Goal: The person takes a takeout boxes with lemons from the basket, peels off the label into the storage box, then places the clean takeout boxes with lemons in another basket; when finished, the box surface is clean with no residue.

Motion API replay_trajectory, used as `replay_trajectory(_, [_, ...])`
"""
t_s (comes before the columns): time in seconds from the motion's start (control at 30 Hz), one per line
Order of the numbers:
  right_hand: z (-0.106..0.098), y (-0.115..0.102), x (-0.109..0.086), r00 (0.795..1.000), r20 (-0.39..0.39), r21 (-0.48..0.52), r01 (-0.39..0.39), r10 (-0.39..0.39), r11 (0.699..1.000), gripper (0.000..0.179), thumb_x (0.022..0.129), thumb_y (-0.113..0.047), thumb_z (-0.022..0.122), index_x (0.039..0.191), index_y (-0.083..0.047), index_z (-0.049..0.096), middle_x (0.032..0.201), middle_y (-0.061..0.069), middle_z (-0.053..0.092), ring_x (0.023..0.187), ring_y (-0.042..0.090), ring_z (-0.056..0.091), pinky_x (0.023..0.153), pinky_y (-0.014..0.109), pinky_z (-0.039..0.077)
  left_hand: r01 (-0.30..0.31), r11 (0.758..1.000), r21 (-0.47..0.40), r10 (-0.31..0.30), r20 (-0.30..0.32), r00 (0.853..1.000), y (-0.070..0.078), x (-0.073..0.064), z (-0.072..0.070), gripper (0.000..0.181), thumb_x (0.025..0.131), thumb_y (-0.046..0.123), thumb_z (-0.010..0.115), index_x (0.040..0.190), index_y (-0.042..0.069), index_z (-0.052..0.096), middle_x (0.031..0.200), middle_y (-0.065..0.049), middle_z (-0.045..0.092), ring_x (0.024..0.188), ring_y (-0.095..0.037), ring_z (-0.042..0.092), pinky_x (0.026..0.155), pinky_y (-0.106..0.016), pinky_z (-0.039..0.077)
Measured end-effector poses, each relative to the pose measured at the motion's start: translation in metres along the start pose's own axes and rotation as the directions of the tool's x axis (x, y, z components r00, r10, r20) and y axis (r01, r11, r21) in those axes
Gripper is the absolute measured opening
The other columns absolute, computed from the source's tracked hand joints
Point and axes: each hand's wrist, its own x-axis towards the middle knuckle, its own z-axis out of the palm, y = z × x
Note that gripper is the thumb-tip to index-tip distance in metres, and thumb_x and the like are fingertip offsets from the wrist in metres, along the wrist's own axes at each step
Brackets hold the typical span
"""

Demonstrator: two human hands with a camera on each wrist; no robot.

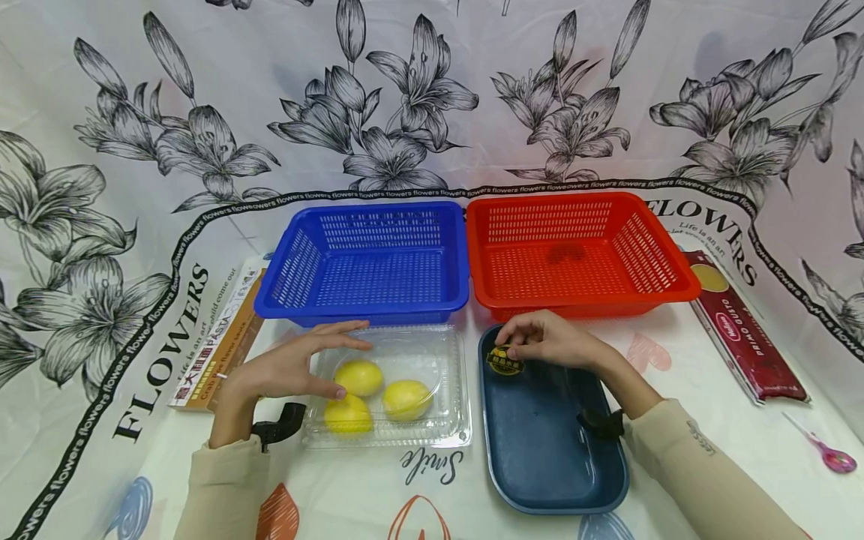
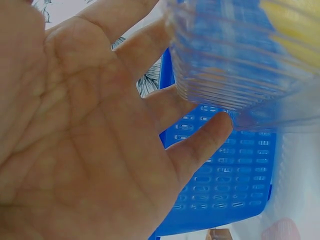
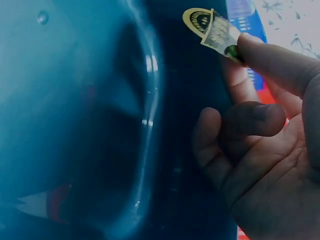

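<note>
Over the far end of the dark blue tray [image 1: 540, 450], my right hand [image 1: 556, 341] pinches a small black and gold sticker [image 1: 505, 361] between thumb and finger. The right wrist view shows the sticker [image 3: 212, 30] bent, with its printed face visible. My left hand [image 1: 283, 367] is spread at the left side of a clear plastic box [image 1: 439, 352]. Its fingers [image 2: 200, 142] lie nearly straight against the ribbed wall of the box [image 2: 225, 75] in the left wrist view. Three yellow lemons [image 1: 407, 400] show through the plastic.
A blue basket [image 1: 364, 307] and a red basket [image 1: 580, 304] stand side by side at the back. A pasta box [image 1: 232, 345] lies at the left. At the right lie a dark red packet [image 1: 749, 330] and a pink-handled utensil [image 1: 833, 456].
</note>
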Motion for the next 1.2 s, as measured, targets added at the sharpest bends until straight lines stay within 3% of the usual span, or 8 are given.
replay_trajectory(0.37, [0.006, 0.01, 0.003, 0.997, 0.065, -0.093, -0.033, 0.039, 0.995, 0.02, 0.092, -0.002, 0.07, 0.112, -0.005, 0.071, 0.084, 0.009, 0.067, 0.065, 0.01, 0.053, 0.057, 0.021, 0.045, -0.006, 1.0, 0.011, 0.006, 0.007, 1.0, 0.002, 0.001, -0.001, 0.067, 0.08, 0.022, 0.087, 0.141, 0.019, 0.061, 0.166, -0.007, 0.034, 0.155, -0.041, 0.023, 0.115, -0.074, 0.026])
replay_trajectory(0.6, [0.006, 0.008, 0.002, 0.996, 0.074, -0.149, -0.033, 0.044, 0.988, 0.018, 0.091, -0.001, 0.071, 0.109, -0.003, 0.071, 0.085, 0.007, 0.068, 0.073, 0.014, 0.058, 0.063, 0.022, 0.049, -0.013, 1.0, 0.025, 0.013, -0.002, 1.0, 0.002, 0.0, -0.002, 0.066, 0.08, 0.024, 0.087, 0.141, 0.019, 0.062, 0.166, -0.006, 0.035, 0.154, -0.042, 0.024, 0.114, -0.074, 0.027])
replay_trajectory(1.03, [0.003, 0.005, -0.002, 0.998, 0.047, -0.25, -0.03, 0.043, 0.968, 0.021, 0.09, -0.002, 0.072, 0.111, -0.004, 0.072, 0.108, 0.012, 0.075, 0.097, 0.021, 0.07, 0.075, 0.023, 0.056, -0.013, 1.0, 0.018, 0.013, -0.002, 1.0, 0.002, -0.001, -0.003, 0.066, 0.081, 0.026, 0.086, 0.141, 0.02, 0.061, 0.166, -0.006, 0.035, 0.154, -0.043, 0.024, 0.114, -0.073, 0.028])
replay_trajectory(1.2, [-0.003, 0.001, -0.007, 0.998, 0.044, -0.234, -0.041, 0.052, 0.971, 0.026, 0.09, -0.006, 0.074, 0.116, -0.007, 0.073, 0.109, 0.012, 0.075, 0.073, 0.015, 0.063, 0.063, 0.022, 0.05, -0.002, 1.0, 0.02, 0.002, -0.004, 1.0, 0.0, -0.002, -0.001, 0.067, 0.079, 0.022, 0.088, 0.141, 0.021, 0.061, 0.166, -0.005, 0.034, 0.154, -0.041, 0.024, 0.114, -0.073, 0.028])
